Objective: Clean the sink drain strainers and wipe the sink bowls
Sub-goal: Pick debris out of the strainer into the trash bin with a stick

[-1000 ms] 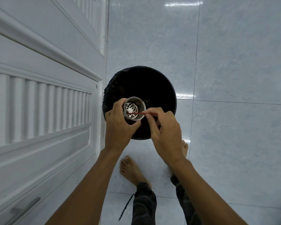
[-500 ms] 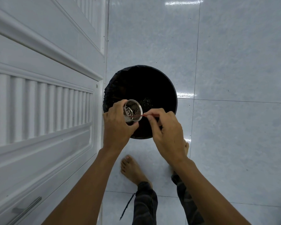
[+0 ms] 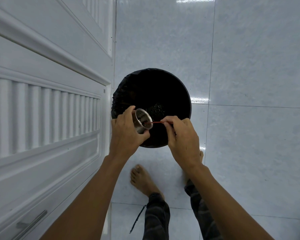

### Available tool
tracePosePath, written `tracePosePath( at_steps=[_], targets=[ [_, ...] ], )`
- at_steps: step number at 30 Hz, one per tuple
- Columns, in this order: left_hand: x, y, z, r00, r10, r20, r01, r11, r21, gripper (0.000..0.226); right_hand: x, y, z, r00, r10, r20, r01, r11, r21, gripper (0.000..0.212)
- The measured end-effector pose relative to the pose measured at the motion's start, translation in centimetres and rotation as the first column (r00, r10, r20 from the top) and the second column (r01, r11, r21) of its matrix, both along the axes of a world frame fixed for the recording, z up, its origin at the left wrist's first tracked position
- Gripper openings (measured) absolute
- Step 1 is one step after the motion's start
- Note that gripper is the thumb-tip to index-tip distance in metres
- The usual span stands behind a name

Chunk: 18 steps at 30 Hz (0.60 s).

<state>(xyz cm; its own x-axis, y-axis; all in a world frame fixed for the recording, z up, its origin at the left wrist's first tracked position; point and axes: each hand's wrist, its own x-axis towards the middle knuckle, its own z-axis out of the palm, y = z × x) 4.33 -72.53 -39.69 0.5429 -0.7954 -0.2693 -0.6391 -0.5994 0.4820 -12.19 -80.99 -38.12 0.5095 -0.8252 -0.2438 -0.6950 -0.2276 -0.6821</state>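
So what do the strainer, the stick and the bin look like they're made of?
Strainer: looks like polished metal, probably stainless steel; it is silvery, with bright reflections and punched holes.
Stick: thin, matte and reddish; wood or plastic, too small to tell.
Bin: the round body's material is unclear; it is lined with a thin black plastic bag, crinkled at the rim.

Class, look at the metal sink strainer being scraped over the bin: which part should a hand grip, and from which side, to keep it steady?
Grip the strainer round its smooth outer wall, coming from behind its closed base, as the left hand does. It is tilted with its open mouth facing the right hand, so this probably leaves the mouth free for the thin red stick and lets scraps fall into the black bin.
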Motion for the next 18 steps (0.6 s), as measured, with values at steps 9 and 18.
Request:
tracePosePath(
  at_steps=[9, 18],
  targets=[
    [-0.3, 0.7, -0.2, 0.992, 0.091, -0.083, -0.093, 0.995, -0.021, 0.078, 1.9, 1.3, 0.0, 0.986, -0.152, 0.071, 0.138, 0.976, 0.165, 0.020],
    [-0.5, 0.4, -0.3, 0.996, 0.061, -0.059, -0.061, 0.998, -0.012, 0.077, 1.7, 1.8, 0.5, 0.993, -0.111, 0.044, 0.104, 0.986, 0.134, 0.022]
  ],
)
